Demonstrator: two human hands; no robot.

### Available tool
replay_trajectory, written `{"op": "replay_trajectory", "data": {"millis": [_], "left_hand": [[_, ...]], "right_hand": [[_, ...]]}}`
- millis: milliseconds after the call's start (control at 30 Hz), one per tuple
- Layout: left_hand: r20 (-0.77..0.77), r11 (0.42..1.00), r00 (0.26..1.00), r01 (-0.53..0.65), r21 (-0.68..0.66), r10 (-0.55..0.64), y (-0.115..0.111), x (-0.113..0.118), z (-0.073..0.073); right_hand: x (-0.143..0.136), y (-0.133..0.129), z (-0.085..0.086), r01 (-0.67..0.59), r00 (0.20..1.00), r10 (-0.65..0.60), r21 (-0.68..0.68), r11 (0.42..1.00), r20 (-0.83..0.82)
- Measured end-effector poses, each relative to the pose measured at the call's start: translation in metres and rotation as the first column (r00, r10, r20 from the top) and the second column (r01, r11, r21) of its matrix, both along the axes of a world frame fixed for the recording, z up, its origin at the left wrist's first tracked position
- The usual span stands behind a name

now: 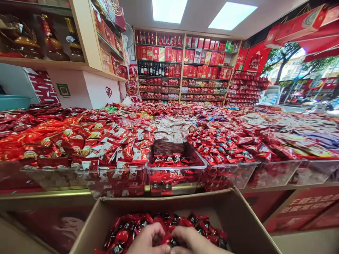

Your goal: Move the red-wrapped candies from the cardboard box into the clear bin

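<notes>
An open cardboard box (169, 201) at the bottom centre holds a pile of red and black wrapped candies (124, 225). Both hands reach down into it, side by side over the candies. My left hand (149, 240) has its fingers curled around red wrapped candies, thumb toward the middle. My right hand (192, 240) is curled from the other side, its fingertips against candies between the two hands. Just beyond the box stands a clear plastic bin (176, 180), partly filled with similar red and black candies, its inside walls showing above them.
Clear bins heaped with red packets (106, 148) stand left of the partly filled bin, and more red candies (222, 144) to the right. White packets (173, 128) lie behind it. Shelves (182, 63) with bottles and boxes line the back wall.
</notes>
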State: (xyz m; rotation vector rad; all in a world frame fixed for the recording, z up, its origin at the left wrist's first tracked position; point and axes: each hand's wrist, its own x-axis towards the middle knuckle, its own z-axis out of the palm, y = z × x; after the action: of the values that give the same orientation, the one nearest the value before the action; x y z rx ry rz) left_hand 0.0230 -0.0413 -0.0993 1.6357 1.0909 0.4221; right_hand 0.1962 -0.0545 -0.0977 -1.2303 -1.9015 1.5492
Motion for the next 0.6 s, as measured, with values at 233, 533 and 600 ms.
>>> {"op": "replay_trajectory", "data": {"millis": [233, 533, 600], "left_hand": [[0.370, 0.935, 0.888, -0.155, -0.318, 0.274, -0.007, 0.008, 0.021], [0.404, 0.976, 0.892, -0.158, -0.147, 0.205, -0.001, 0.007, 0.004], [0.365, 0.979, 0.909, -0.173, -0.109, 0.202, 0.001, 0.008, -0.003]], "right_hand": [[0.003, -0.001, 0.024, -0.065, 0.897, -0.051, -0.245, 0.967, -0.440], [-0.003, -0.002, 0.006, 0.061, 0.903, -0.156, -0.239, 0.969, -0.401], [-0.001, 0.000, 0.006, 0.090, 0.947, -0.113, -0.090, 0.992, -0.301]]}}
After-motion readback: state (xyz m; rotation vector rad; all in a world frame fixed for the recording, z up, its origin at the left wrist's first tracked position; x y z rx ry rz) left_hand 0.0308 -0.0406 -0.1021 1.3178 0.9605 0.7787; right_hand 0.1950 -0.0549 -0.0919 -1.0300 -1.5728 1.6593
